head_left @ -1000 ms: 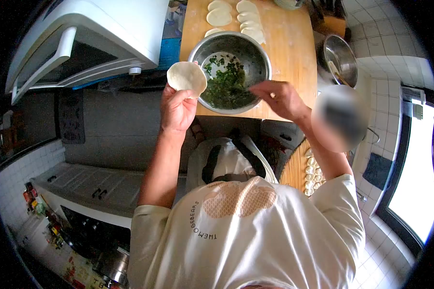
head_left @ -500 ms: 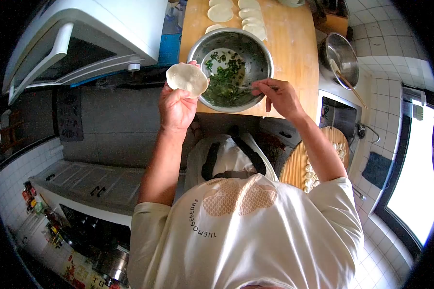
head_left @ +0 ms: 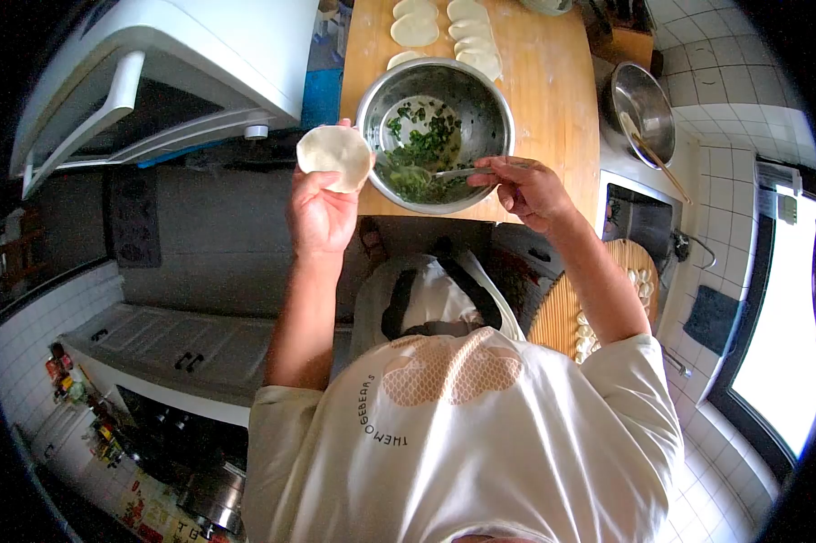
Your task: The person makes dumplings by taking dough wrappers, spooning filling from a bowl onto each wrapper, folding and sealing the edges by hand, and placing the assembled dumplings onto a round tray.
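Far left of my deep, round, silver metal bowl (head_left: 489, 118) stands a big, white, boxy appliance (head_left: 231, 50). Just left of the bowl, my left hand (head_left: 322, 213) pinches 1 pale, flat, round dough disc (head_left: 337, 154), thumb on its near face, the other fingers mostly hidden behind. That hand has just drawn slightly leftward, so the disc overlaps the bowl's left rim less in this view, leaving the bowl's mouth freer for my other hand, I judge; whether disc and rim touch, I can't tell. Beyond the bowl, more pale, round dough discs (head_left: 414, 31) lie in 2 groups on the light-brown wooden table (head_left: 553, 109). Inside the bowl sits a loose, chopped, dark-green filling (head_left: 430, 136). My right hand (head_left: 533, 192), at the bowl's right rim, has its fingers closed around a slim, silver-looking utensil (head_left: 465, 171), which now reaches a touch farther left over the filling; its tip blurs into the greens. Right of the bowl and nearer me, small, white, folded dough pieces (head_left: 584, 339) rest on a tan, ribbed, rounded tray (head_left: 553, 308).
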Demonstrator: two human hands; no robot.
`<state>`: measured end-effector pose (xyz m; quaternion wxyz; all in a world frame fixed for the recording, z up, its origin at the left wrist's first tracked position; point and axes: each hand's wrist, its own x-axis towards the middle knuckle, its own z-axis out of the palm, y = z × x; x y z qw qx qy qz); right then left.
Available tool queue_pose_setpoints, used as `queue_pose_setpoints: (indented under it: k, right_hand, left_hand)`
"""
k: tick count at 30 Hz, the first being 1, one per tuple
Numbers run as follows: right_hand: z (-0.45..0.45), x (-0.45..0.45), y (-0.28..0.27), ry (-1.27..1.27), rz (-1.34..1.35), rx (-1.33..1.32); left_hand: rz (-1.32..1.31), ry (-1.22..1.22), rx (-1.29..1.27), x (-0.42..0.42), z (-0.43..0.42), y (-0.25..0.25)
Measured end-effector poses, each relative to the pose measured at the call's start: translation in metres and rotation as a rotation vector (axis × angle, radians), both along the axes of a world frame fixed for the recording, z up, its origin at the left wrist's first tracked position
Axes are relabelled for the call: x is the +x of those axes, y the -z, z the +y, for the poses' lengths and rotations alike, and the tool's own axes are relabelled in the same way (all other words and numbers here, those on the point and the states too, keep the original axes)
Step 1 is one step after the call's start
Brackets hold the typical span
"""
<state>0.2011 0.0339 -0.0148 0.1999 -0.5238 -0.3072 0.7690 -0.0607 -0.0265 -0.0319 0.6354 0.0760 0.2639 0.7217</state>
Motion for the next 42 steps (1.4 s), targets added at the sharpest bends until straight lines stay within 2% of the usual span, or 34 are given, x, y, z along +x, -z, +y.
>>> queue_pose_setpoints:
  k: [3,5,9,14,17,19,21,23,29,35,42]
  right_hand:
    - [0.000,0.000,-0.002,0.046,0.083,-0.038]
    - [0.000,-0.001,-0.008,0.121,0.078,-0.010]
    - [0.008,0.008,-0.015,0.169,0.141,-0.002]
    - [0.009,0.009,-0.052,0.226,0.165,0.151]
    - [-0.004,0.005,-0.067,0.251,0.157,0.210]
    - [-0.016,-0.001,-0.065,0.124,0.045,0.526]
    - [-0.028,-0.009,-0.051,0.112,-0.003,0.782]
    - [-0.035,-0.008,-0.051,-0.036,-0.218,1.021]
    - [-0.045,0.001,-0.057,-0.087,-0.296,1.240]
    - [-0.046,0.001,-0.047,-0.084,-0.210,1.380]
    - [-0.049,0.001,-0.041,-0.215,-0.321,1.303]
  left_hand:
    - [0.012,-0.050,-0.087,-0.008,-0.005,-0.017]
    - [-0.097,0.002,-0.080,-0.012,-0.009,-0.028]
    - [-0.116,0.062,-0.200,-0.005,-0.008,-0.032]
    - [0.032,0.123,-0.261,0.025,0.016,-0.031]
    - [-0.009,0.181,-0.259,0.046,0.032,-0.040]
    - [-0.046,0.215,-0.208,0.054,0.039,-0.040]
    - [-0.040,0.246,-0.191,0.058,0.043,-0.039]
    - [-0.041,0.245,-0.205,0.061,0.045,-0.039]
    - [-0.101,0.282,-0.214,0.065,0.045,-0.036]
    - [-0.138,0.289,-0.220,0.064,0.041,-0.036]
    - [-0.174,0.258,-0.212,0.063,0.041,-0.036]
